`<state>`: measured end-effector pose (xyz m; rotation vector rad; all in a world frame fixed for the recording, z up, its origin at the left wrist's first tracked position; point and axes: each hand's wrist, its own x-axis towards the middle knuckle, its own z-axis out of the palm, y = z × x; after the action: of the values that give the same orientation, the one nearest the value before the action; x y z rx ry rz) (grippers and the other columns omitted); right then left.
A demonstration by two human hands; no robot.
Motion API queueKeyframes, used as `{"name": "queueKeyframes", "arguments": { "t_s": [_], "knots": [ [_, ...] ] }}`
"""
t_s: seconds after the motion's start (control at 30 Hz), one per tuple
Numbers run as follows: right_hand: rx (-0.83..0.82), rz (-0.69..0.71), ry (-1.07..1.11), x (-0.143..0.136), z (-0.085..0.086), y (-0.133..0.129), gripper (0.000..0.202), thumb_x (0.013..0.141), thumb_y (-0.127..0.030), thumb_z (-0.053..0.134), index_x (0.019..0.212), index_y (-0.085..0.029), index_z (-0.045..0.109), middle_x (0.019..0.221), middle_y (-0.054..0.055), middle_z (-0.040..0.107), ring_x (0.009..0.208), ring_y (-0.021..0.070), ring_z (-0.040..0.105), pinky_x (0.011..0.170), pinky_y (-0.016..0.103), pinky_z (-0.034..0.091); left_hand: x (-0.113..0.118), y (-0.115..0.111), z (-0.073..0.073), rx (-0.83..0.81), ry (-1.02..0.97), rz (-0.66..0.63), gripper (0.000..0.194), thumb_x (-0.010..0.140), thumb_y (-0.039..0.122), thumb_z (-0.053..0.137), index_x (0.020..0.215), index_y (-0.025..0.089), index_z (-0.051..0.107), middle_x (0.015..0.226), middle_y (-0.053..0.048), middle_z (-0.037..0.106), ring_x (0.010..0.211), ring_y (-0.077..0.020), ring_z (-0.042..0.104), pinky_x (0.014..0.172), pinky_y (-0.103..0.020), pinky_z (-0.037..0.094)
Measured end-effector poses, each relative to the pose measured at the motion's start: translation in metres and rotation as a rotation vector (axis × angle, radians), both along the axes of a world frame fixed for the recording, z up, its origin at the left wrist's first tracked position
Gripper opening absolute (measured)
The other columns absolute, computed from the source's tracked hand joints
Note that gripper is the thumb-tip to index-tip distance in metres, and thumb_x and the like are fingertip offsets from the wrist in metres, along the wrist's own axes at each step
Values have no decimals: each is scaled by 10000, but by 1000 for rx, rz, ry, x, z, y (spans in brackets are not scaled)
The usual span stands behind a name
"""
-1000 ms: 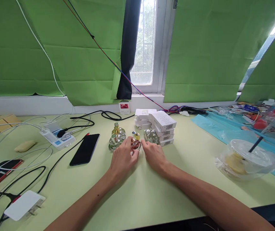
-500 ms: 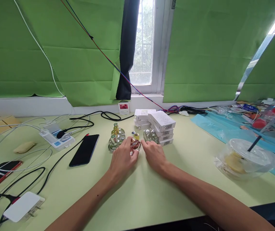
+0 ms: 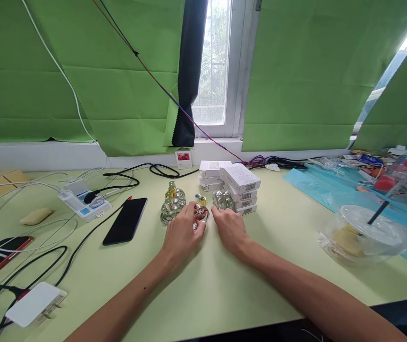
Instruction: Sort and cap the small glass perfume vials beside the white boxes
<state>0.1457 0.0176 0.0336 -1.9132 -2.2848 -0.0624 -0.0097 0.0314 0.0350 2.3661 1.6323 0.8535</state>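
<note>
My left hand [image 3: 184, 229] is closed around the near side of a perfume bottle with reddish liquid [image 3: 201, 214]. Its thumb and fingers press on the glass. Behind that bottle, a gold cap [image 3: 202, 202] and a blue-topped cap show. Left of this hand stands a row of pale glass perfume bottles [image 3: 170, 209] with gold and greenish caps. My right hand [image 3: 229, 229] rests on the table with its fingers curled, their tips partly hidden. Right at its knuckles are clear glass bottles [image 3: 221, 200]; whether it grips one is unclear.
Stacked white boxes [image 3: 243, 183] stand behind the right hand. A black phone [image 3: 125, 222], a power strip [image 3: 85, 202] and loose cables lie to the left. On the right are a bagged drink cup [image 3: 363, 232] and blue plastic sheeting [image 3: 313, 187]. A person's hand shows at the right edge.
My right hand has shifted slightly right, away from the reddish bottle. My left hand keeps its hold. The camera view has moved very slightly.
</note>
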Motion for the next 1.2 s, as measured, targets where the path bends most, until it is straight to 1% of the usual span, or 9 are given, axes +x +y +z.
{"name": "queueKeyframes", "arguments": {
  "t_s": [0.13, 0.3, 0.4, 0.47, 0.63, 0.83, 0.93, 1.03, 1.2],
  "knots": [
    [0, 33, 31, 0, 0, -1, 399, 827, 59, 499, 1145, -171, 571, 969, 74, 730, 946, 231, 667, 640, 258, 431, 0, 0, 0, 1, 3, 5, 253, 821, 170, 520, 1067, 225, 534, 968, -42, 692, 741, -214, 662, 667, -317, 469],
    [5, 89, 83, 1, -1, -1, 396, 837, 54, 479, 1157, -164, 564, 1038, 82, 704, 957, 215, 645, 706, 257, 449, 0, 0, 0, 4, 9, 9, 287, 821, 174, 531, 1104, 219, 534, 986, -51, 702, 730, -211, 658, 682, -321, 479],
    [-1, 90, 104, 2, -3, 1, 428, 814, 73, 478, 1161, -163, 562, 1048, 87, 689, 964, 205, 635, 754, 255, 454, 0, 0, 1, 4, 8, 5, 310, 830, 180, 527, 1138, 213, 529, 994, -54, 707, 680, -199, 650, 684, -327, 485],
    [9, 96, 116, 3, -7, 3, 449, 800, 81, 472, 1169, -158, 560, 1047, 89, 680, 960, 205, 629, 775, 259, 454, 0, 0, 0, 11, 5, 2, 322, 834, 182, 527, 1154, 213, 525, 1000, -57, 710, 694, -206, 661, 683, -328, 489],
    [32, 103, 141, 3, -15, 6, 440, 826, 65, 445, 1192, -151, 560, 1041, 94, 663, 955, 210, 623, 788, 274, 456, -1, 2, -4, 33, -13, -12, 329, 842, 193, 534, 1170, 216, 520, 993, -54, 716, 718, -214, 678, 678, -322, 496],
    [15, 73, 151, 0, -10, 3, 468, 815, 69, 448, 1209, -159, 556, 1050, 98, 655, 950, 206, 632, 755, 268, 457, -1, 3, -4, 41, -11, -8, 349, 839, 186, 527, 1187, 211, 514, 999, -55, 721, 712, -208, 683, 668, -320, 495],
    [29, 63, 148, -1, -7, 1, 420, 838, 46, 448, 1183, -160, 568, 1043, 95, 653, 925, 208, 646, 717, 270, 459, 0, 4, -2, 31, -16, -5, 354, 833, 177, 527, 1185, 207, 518, 997, -57, 726, 698, -202, 684, 671, -320, 499],
    [65, 67, 167, -1, -8, 1, 339, 884, 6, 444, 1142, -166, 581, 1041, 89, 648, 901, 200, 651, 698, 266, 463, 0, 4, -2, 27, -17, -5, 367, 822, 169, 527, 1187, 204, 518, 1007, -59, 731, 744, -214, 696, 684, -322, 501],
    [108, 85, 242, 0, -11, 3, 265, 930, -54, 450, 1131, -169, 581, 1067, 85, 633, 901, 176, 638, 749, 250, 478, 0, 5, -3, 30, -7, 6, 390, 814, 192, 529, 1204, 203, 524, 1015, -71, 735, 765, -229, 696, 672, -321, 492]
  ]
}}
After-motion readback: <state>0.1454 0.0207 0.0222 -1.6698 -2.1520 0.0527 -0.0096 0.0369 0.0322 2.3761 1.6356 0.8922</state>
